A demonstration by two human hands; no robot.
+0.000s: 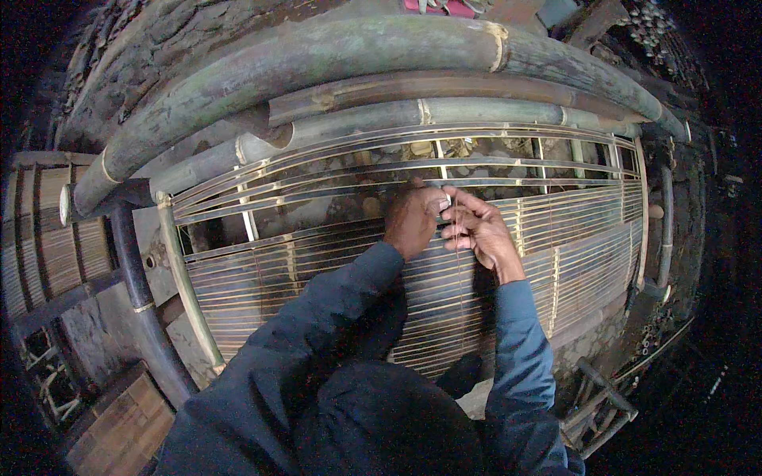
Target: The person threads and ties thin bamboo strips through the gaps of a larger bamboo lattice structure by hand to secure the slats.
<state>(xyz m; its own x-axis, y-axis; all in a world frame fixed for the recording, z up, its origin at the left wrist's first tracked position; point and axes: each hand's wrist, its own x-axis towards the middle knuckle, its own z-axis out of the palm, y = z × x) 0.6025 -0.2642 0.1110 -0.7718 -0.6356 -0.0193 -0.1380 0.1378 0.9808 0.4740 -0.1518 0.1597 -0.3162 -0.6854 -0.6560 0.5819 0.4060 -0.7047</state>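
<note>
A bamboo bench seat of long thin slats lies before me. My left hand is closed at the upper edge of the tightly spaced slats; what its fingers grip is hidden. Just beside it my right hand is turned with its fingers curled toward the left hand. A thin reddish cord runs down past the right fingertips, which seem to hold it. Beyond both hands, a few slats span the frame with wide gaps between them. Pale crosspieces show beneath these slats.
Thick green-grey bamboo poles form the bench's far side. A pale bamboo rail bounds the slats on the left, another on the right. At far left stands another slatted piece. A pink item lies at the top.
</note>
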